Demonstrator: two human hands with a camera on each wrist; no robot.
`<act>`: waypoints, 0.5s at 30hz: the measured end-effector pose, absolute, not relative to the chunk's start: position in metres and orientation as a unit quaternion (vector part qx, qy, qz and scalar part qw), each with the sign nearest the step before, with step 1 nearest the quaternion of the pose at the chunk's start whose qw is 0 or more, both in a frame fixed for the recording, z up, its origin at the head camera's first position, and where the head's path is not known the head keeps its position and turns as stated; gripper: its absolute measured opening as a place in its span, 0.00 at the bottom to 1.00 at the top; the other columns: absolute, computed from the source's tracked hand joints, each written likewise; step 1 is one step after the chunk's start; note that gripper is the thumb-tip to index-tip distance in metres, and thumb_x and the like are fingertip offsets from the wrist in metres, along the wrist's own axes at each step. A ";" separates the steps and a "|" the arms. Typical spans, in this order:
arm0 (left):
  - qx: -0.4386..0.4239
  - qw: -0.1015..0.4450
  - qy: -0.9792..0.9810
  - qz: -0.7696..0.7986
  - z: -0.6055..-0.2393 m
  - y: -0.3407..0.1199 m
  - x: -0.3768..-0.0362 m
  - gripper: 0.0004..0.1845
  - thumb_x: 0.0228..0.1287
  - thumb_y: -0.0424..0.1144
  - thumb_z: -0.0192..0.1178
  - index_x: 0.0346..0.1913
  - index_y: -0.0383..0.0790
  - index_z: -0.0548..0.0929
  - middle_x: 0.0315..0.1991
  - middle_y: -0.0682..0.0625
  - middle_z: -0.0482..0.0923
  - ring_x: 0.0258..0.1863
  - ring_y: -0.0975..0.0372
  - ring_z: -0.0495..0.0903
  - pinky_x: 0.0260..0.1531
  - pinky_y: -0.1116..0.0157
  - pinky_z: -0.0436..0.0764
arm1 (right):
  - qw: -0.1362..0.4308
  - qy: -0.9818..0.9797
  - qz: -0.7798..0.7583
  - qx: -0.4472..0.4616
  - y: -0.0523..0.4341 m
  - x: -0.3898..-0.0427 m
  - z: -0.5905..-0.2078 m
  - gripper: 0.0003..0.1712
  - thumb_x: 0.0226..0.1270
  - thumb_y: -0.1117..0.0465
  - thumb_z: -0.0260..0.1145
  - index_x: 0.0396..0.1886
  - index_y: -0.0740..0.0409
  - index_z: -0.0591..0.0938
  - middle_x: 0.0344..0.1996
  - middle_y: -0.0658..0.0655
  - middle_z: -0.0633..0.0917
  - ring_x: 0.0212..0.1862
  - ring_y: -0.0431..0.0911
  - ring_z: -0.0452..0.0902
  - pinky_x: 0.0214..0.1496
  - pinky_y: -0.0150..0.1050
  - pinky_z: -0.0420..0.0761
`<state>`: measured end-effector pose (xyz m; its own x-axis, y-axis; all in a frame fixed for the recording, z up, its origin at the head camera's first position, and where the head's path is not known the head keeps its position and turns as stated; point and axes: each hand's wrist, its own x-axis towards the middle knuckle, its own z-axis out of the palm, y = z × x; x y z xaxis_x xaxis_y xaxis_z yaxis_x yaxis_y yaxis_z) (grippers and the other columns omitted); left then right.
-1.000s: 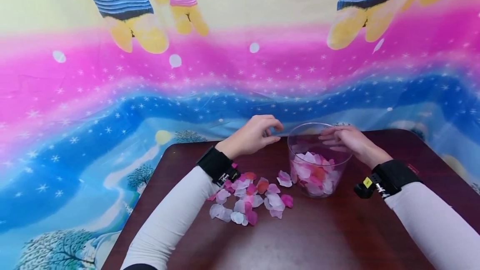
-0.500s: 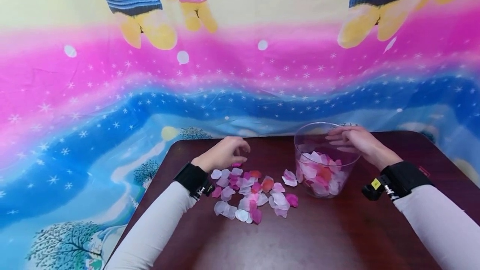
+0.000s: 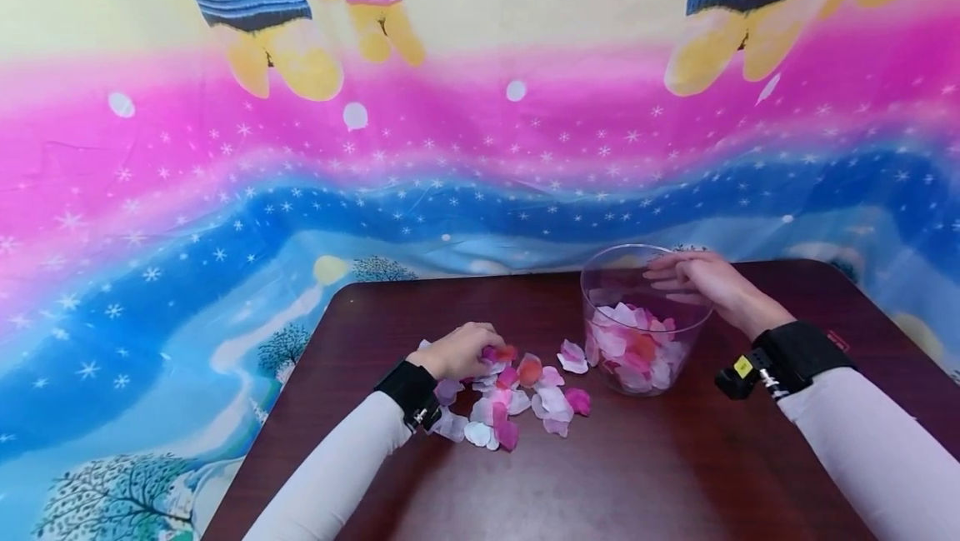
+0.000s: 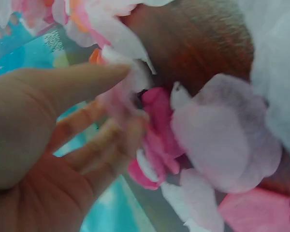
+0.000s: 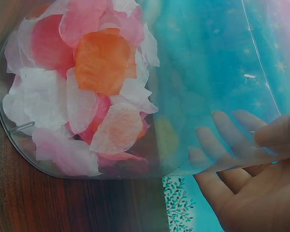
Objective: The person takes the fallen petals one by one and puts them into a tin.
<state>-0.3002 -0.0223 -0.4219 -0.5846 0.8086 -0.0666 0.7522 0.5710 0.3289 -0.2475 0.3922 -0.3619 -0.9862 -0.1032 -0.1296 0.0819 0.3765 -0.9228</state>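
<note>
Petals (image 3: 500,409) loose on surface (image 3: 600,487), left of tub (image 3: 678,328), more inside; left hand (image 3: 459,353) pinching pink petal (image 4: 118,104); best kept light, lifted clear; right hand (image 3: 712,284), fingers spread against tub wall, should steady it

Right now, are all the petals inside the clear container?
No, many petals lie loose on the table beside the clear container.

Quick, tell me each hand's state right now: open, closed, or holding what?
Left hand: at a thin, pale-pink petal, too blurred to tell if gripped.
Right hand: holding the clear, round plastic container.
</note>
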 end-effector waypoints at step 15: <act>0.474 0.014 0.857 0.204 -0.382 -0.020 -0.305 0.05 0.63 0.26 0.69 0.37 0.38 0.91 0.36 0.48 0.88 0.36 0.62 0.85 0.38 0.68 0.83 | 0.077 0.826 -0.559 -0.005 0.392 -0.246 -0.361 0.34 0.69 0.71 0.37 0.75 0.66 0.66 0.71 0.71 0.71 0.71 0.66 0.68 0.70 0.59 0.69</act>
